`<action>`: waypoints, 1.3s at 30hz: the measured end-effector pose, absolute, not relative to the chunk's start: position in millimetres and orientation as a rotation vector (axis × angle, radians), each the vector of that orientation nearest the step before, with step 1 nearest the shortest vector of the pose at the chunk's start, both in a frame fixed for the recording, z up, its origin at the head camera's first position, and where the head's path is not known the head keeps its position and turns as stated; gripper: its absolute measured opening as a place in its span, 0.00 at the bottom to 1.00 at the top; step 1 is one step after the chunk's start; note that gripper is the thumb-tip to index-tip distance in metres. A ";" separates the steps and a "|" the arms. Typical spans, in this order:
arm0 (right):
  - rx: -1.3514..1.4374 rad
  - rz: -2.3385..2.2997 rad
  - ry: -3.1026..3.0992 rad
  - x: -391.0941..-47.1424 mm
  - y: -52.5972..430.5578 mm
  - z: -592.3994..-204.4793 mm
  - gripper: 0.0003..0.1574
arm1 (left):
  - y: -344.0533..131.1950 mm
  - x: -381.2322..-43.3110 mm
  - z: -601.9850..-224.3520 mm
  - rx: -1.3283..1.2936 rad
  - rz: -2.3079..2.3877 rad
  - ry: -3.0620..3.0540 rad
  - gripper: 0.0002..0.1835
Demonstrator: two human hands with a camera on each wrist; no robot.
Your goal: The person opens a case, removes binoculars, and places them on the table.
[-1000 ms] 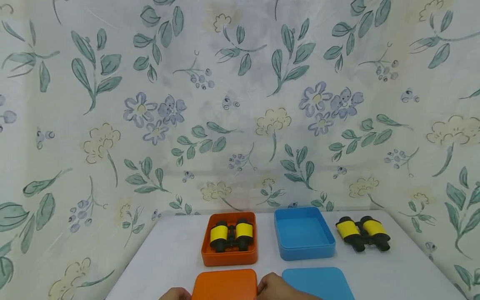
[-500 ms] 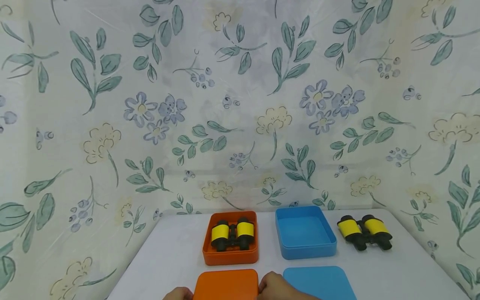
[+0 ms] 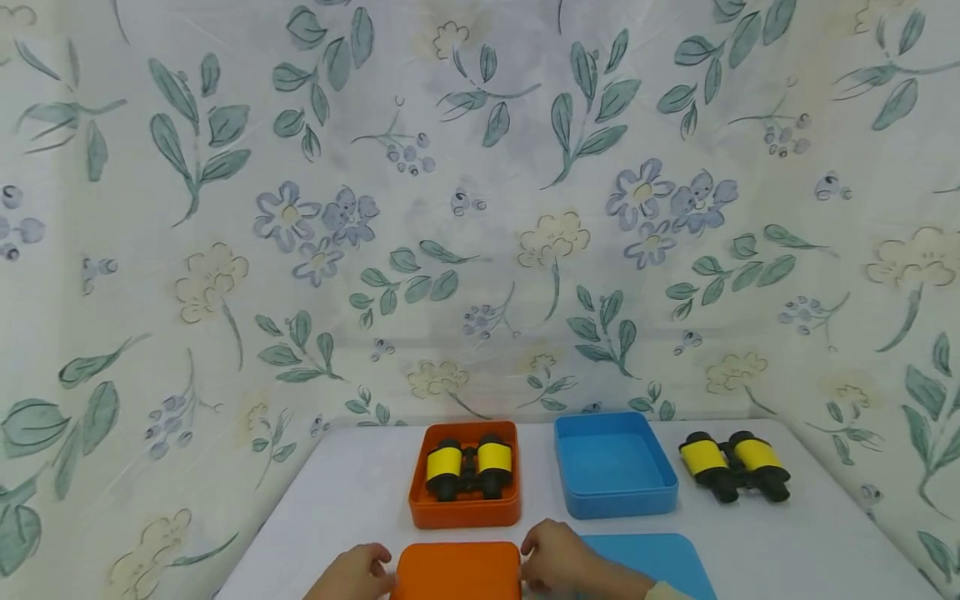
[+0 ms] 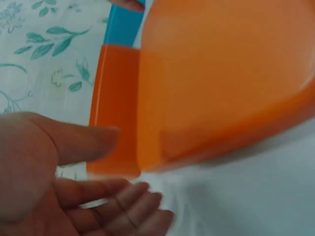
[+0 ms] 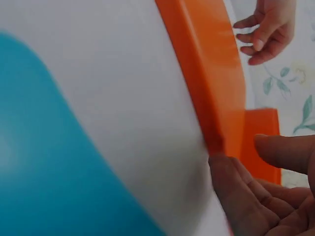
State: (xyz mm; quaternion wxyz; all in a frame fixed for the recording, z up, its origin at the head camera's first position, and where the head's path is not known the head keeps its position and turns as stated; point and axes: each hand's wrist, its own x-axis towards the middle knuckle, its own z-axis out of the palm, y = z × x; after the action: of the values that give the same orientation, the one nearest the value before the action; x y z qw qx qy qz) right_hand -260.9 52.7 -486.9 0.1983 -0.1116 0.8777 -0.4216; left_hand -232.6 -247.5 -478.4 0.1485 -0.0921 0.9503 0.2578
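Observation:
An orange lid lies on the table at the front, between my two hands. My left hand is just off the lid's left edge, thumb and fingers spread with nothing between them, as the left wrist view also shows. On the other side, my right hand has its fingertips at the lid's right edge, the thumb raised apart from them. Behind the lid stands the orange box, holding black-and-yellow binoculars.
Right of the orange box is a blue box with no lid on it. A blue lid lies in front, partly behind my right forearm. Another pair of binoculars rests at the far right. Floral cloth hangs behind the table.
My left hand has let go of the orange lid's left edge and opened beside it. The right hand has loosened and risen slightly; the lid stays about where it was.

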 end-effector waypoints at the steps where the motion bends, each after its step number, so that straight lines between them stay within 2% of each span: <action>1: -0.367 -1.175 2.488 -266.0 53.1 -482.3 0.08 | -247.4 -237.5 -472.4 -0.232 0.745 2.774 0.21; 5: -0.570 -1.164 2.642 -288.4 50.0 -464.2 0.09 | -247.9 -261.0 -460.1 -0.029 0.621 3.024 0.29; 10: -0.661 -1.114 2.839 -311.9 40.5 -446.8 0.17 | -248.4 -287.2 -463.3 0.208 0.471 3.175 0.40; 21: -0.434 -0.815 2.943 -340.3 8.8 -445.4 0.34 | -251.5 -319.0 -483.4 0.364 0.399 3.181 0.46; 28: -0.588 -0.520 3.048 -351.7 -4.5 -454.5 0.40 | -256.6 -325.5 -484.4 0.412 0.253 3.151 0.49; 39: -0.617 -0.357 3.081 -369.7 -13.9 -464.1 0.52 | -251.6 -333.6 -482.3 0.489 0.172 3.153 0.53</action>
State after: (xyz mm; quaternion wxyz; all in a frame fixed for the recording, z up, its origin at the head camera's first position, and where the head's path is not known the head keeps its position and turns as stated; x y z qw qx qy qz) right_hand -369.7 -13.9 -464.1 -0.0102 -0.1952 0.9742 -0.1129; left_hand -333.6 -251.6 -482.3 -0.0269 0.1529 0.9864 0.0539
